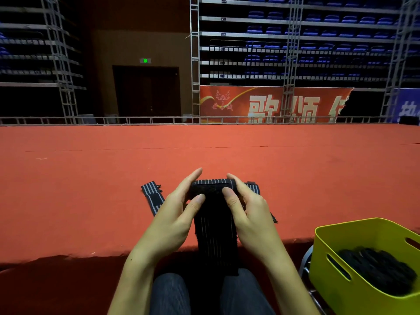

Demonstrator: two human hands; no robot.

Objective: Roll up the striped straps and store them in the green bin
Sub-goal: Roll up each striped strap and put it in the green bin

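Red-carpeted stage platform (91, 183), edge near the lap; dim hall behind with tiered blue seats, truss and a red banner (272, 103).

Item 1, striped strap (214, 226), in work: black with pale stripes. Far end rolled into a short tight coil at the fingertips, held above the platform edge; loose tail hanging toward the lap between both knees. Roll only begun; most of the length unwound.

Left hand (172, 214): thumb pressed on the near face of the coil, fingers curled round its left end, index extended. Right hand (247, 210): thumb on the near face, fingers wrapped over the right end. Both gripping the coil.

Risks, judged: coil springing open if either thumb lifts before the next turn; layers walking sideways into a cone if one hand turns faster; hanging tail twisting or snagging at the platform edge; finished roll unwinding once dropped, if not fastened.

Item 2, second striped strap (151, 196): flat on the carpet, just left of the left hand, unrolled. Further strap portion (253, 187) showing behind the right hand; whether separate piece or same strap, cannot tell.

Item 3, green bin (336, 237): yellow-green plastic, slotted handles, at lower right below the platform, well apart from the coil. Contents: dark bundle (377, 269), likely straps already rolled; count not discernible.
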